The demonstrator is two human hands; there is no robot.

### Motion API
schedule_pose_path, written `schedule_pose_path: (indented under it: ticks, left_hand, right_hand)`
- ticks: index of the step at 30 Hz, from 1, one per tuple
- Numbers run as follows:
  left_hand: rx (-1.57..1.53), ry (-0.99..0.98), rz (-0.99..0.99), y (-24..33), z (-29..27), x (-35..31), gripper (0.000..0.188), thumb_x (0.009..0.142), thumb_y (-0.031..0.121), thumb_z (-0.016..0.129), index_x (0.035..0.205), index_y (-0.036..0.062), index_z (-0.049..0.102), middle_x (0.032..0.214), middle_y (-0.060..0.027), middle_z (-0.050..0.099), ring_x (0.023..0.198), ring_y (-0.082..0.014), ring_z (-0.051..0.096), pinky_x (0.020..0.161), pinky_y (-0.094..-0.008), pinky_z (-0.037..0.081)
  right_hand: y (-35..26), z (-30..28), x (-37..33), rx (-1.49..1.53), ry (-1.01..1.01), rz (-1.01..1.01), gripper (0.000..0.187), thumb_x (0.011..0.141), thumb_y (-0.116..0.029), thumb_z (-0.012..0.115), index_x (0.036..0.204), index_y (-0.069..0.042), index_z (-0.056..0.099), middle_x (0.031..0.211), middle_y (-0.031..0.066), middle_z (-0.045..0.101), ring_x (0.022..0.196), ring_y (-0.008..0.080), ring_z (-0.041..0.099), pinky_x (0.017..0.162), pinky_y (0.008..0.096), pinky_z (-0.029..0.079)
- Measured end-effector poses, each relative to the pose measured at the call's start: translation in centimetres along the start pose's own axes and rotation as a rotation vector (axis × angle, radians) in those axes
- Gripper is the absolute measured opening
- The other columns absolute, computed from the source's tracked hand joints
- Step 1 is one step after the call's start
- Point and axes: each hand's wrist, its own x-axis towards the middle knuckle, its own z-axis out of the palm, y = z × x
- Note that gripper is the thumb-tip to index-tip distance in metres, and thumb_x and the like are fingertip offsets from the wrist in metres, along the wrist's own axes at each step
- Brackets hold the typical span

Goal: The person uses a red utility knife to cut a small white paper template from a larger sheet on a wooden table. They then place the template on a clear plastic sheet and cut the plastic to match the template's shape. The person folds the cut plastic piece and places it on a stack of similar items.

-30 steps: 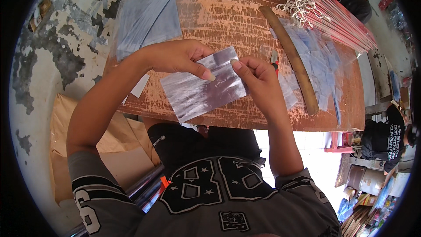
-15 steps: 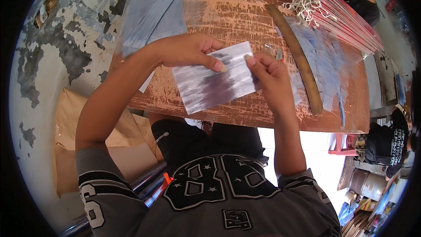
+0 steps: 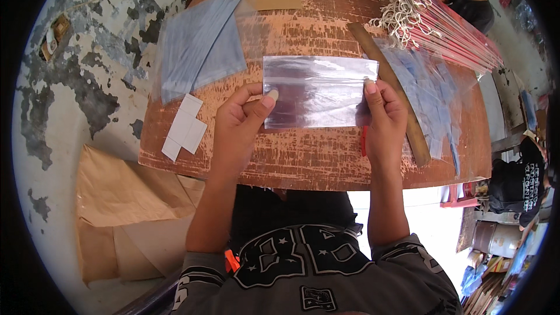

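Stretched between my two hands is a clear, glossy rectangular plastic sheet (image 3: pixel 321 93), roughly level above the table and catching the light. My left hand (image 3: pixel 242 111) pinches its left edge, thumb on top. At the opposite edge my right hand (image 3: pixel 386 108) grips it the same way, thumb near the upper right corner. A small red object (image 3: pixel 364 141) shows beside my right hand, mostly hidden. To the left of my left hand lies a white cut card piece (image 3: pixel 185 127). Farther off on that side is a stack of bluish clear plastic sheets (image 3: pixel 201 52).
A curved-looking wooden strip (image 3: pixel 402 105) lies at right on the worn brown table (image 3: pixel 303 163), beside scattered plastic pieces (image 3: pixel 434 99). Behind them is a bundle of red-and-white sticks with white cords (image 3: pixel 449 29). Brown paper (image 3: pixel 131 192) stands by the wall; a person (image 3: pixel 469 6) is at far right.
My left hand has moved from the sheet's middle to its left edge. The sheet has turned from tilted to level and shifted slightly right. The white card piece has come into fuller view.
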Motion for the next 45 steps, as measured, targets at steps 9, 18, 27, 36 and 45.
schedule_pose_path:
  ticks: [9, 18, 27, 36, 45]
  left_hand:
    - [-0.063, 0.092, 0.179, -0.4, -0.1, -1.4, 0.028, 0.102, 0.014, 0.065, 0.122, -0.0063, 0.063, 0.098, -0.0083, 0.075, 0.085, -0.0053, 0.066, 0.075, -0.0202, 0.053]
    - [0.092, 0.208, 0.277, 0.4, 0.6, -1.9, 0.048, 0.101, 0.012, 0.066, 0.145, 0.0022, 0.052, 0.074, 0.0026, 0.068, 0.064, 0.0020, 0.047, 0.061, -0.0142, 0.033]
    - [0.054, 0.217, 0.288, -0.7, 0.1, -1.6, 0.053, 0.101, 0.008, 0.065, 0.150, 0.0037, 0.049, 0.066, 0.0083, 0.058, 0.059, 0.0034, 0.036, 0.057, -0.0155, 0.024]
    - [0.074, 0.178, 0.324, -0.7, -0.4, -1.9, 0.052, 0.100, 0.006, 0.064, 0.150, 0.0042, 0.049, 0.065, 0.0104, 0.055, 0.060, 0.0033, 0.036, 0.058, -0.0154, 0.025]
    - [0.075, 0.178, 0.326, -0.6, -0.3, -2.4, 0.054, 0.101, 0.008, 0.064, 0.152, 0.0054, 0.046, 0.074, 0.0052, 0.066, 0.066, 0.0034, 0.046, 0.063, -0.0135, 0.032]
  right_hand:
    - [-1.5, 1.3, -1.0, -0.017, -0.024, -0.050, 0.025, 0.103, -0.028, 0.064, 0.095, -0.004, 0.068, 0.070, -0.0063, 0.055, 0.061, 0.0011, 0.047, 0.054, 0.0176, 0.036]
    - [-1.0, 1.5, -1.4, -0.005, -0.036, -0.033, 0.024, 0.104, -0.026, 0.064, 0.096, -0.004, 0.069, 0.070, -0.0059, 0.057, 0.060, 0.0014, 0.047, 0.054, 0.0177, 0.036]
    - [-1.4, 2.1, -1.7, -0.044, -0.070, -0.026, 0.024, 0.104, -0.026, 0.064, 0.098, -0.004, 0.069, 0.071, -0.0074, 0.054, 0.060, 0.0005, 0.045, 0.054, 0.0175, 0.035]
    - [-0.9, 1.9, -2.1, -0.001, -0.089, -0.049, 0.023, 0.104, -0.027, 0.062, 0.097, -0.006, 0.068, 0.071, -0.0066, 0.054, 0.060, 0.0008, 0.045, 0.053, 0.0175, 0.034]
    - [-0.6, 2.0, -2.5, -0.038, -0.059, -0.050, 0.024, 0.105, -0.028, 0.062, 0.094, -0.006, 0.066, 0.070, -0.0065, 0.053, 0.059, 0.0006, 0.044, 0.052, 0.0174, 0.034]
